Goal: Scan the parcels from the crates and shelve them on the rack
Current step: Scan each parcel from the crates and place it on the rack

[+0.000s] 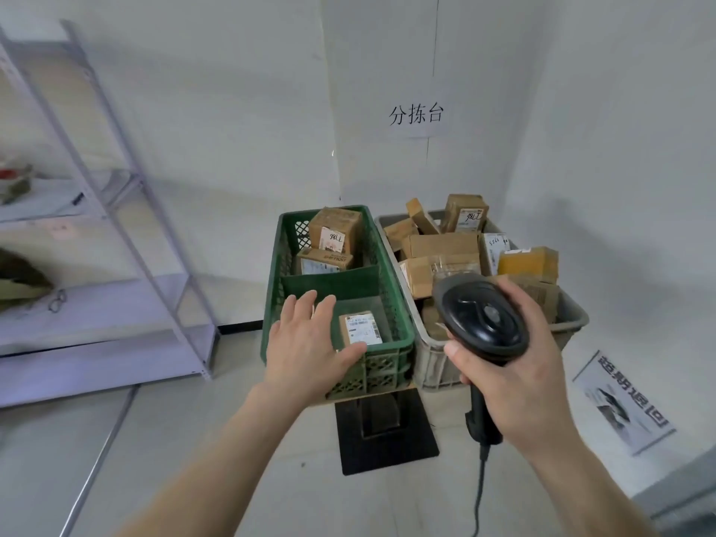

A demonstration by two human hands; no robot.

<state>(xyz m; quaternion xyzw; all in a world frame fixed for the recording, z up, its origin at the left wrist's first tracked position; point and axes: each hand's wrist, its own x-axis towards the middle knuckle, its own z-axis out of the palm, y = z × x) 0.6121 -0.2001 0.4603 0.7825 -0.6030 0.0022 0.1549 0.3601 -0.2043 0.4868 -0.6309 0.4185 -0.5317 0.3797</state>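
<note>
Upper centre, on the wall sheet [415,117]: "分拣台". On a box [335,231] in the green crate [391,296]: "98LL" (handwritten). Same scrawl on another box [465,213], grey crate [573,315].

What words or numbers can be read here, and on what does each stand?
"分拣台": wall sign.
"98LL", handwritten: box in green crate.
"98LL": box in grey crate.
Floor sheet: large characters, upside down, not surely readable.
Printed parcel labels: too small.

The green crate's [391,300] near half lies open around one small parcel [360,329]; the grey crate [569,315] seems heaped above its rim with boxes [441,261].
</note>
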